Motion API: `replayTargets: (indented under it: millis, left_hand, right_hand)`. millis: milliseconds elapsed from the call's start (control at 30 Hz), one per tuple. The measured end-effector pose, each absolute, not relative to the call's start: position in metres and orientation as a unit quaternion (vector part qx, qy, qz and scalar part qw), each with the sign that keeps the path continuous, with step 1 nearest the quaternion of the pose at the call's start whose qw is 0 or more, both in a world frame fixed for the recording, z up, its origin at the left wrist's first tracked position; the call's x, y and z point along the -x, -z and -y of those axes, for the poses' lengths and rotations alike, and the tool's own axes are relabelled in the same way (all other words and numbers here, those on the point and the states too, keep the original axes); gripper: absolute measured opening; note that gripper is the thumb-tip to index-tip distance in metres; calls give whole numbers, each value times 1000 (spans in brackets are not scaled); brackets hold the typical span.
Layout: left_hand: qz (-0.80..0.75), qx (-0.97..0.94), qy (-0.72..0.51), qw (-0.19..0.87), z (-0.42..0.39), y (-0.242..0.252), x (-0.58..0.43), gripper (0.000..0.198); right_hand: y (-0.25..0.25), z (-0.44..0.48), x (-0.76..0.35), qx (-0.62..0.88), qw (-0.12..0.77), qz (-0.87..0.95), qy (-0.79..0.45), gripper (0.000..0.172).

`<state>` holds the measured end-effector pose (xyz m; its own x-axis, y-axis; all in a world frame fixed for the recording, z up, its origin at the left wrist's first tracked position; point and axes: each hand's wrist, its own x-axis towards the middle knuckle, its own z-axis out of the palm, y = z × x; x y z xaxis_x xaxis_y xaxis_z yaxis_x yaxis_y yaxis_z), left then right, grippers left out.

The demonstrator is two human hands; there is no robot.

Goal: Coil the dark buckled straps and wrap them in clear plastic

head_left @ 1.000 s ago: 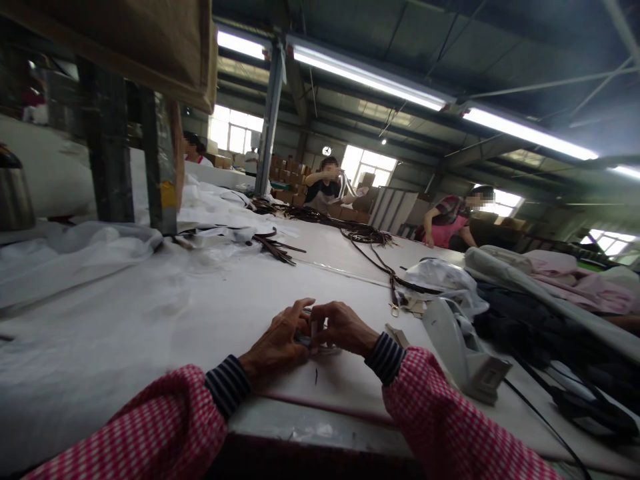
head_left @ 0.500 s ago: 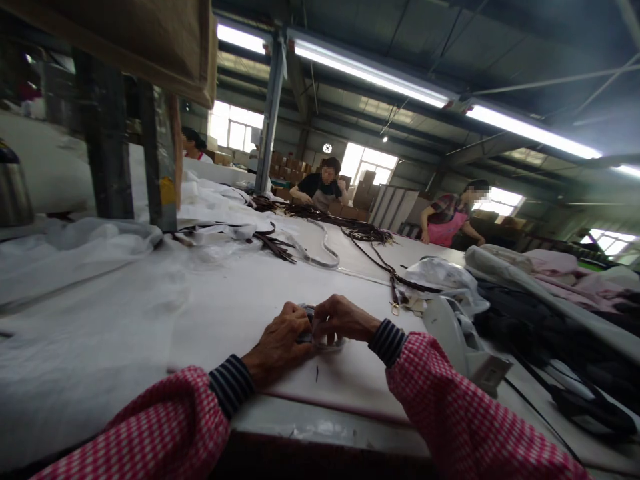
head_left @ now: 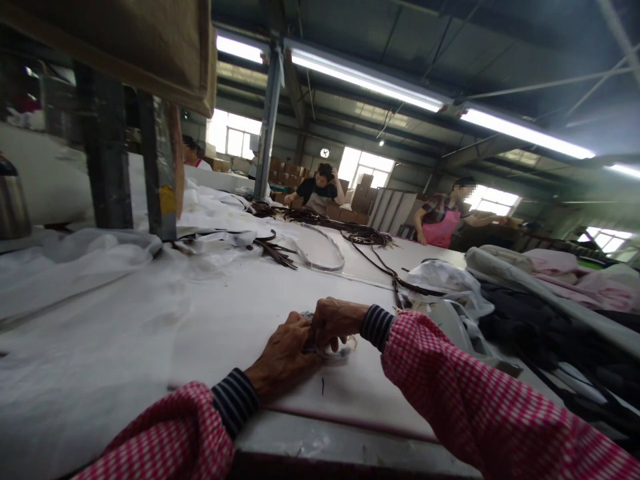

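Observation:
My left hand [head_left: 284, 352] rests low on the white table, its fingers closed on a small grey coiled strap-like piece [head_left: 309, 343] that is mostly covered. Right against it, my right hand [head_left: 336, 321] is bent over with its fingers pinched on the same piece. A pale loop [head_left: 339, 353] of it curves out below my right fingers, and a small gold-coloured bit shows beside it. The exact kind of piece is hidden by my fingers. Just in front, a short dark mark or thread [head_left: 323, 386] is on the white table surface [head_left: 230, 320].
Dark brown straps [head_left: 370, 237] lie heaped farther back, with a grey strap [head_left: 343, 260] curved before them. To the right are clear plastic [head_left: 445, 280] and dark fabric [head_left: 530, 333]. White sheeting [head_left: 90, 247] covers the left, by metal posts [head_left: 159, 167]. Several people work beyond.
My right hand has turned and moved slightly lower, still at the grey piece. More of the pale loop and a gold-coloured bit now show. My left hand stays nearly in place.

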<state>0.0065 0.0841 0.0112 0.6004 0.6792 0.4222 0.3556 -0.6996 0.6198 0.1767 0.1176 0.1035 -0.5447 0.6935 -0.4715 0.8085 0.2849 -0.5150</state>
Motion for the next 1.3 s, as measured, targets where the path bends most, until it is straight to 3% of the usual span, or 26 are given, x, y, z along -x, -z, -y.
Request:
replayTargets:
  millis: [367, 600, 800, 933, 1067, 1300]
  left_hand:
    - [-322, -872, -293, 224, -89, -10, -6, 14]
    - [-284, -884, -304, 215, -93, -3, -6, 19]
    - [-315, -873, -303, 219, -88, -8, -7, 18]
    - [-299, -877, -290, 240, -87, -14, -2, 8]
    - [-300, -871, -261, 287, -87, -21, 4, 18]
    - [-285, -872, -252, 308, -91, -22, 8, 16]
  right_hand:
    - [-101, -89, -180, -425, 57, -886, 178, 3]
    - [-68, -65, -195, -326, -26, -945, -5, 23]
    - [-47, -41, -201, -385, -56, -920, -50, 34]
    - [-33, -21, -197, -415, -74, -902, -94, 25]
    - [-21, -10, -199, -430, -86, -892, -110, 27]
    - [-16, -8, -202, -447, -125, -881, -98, 24]
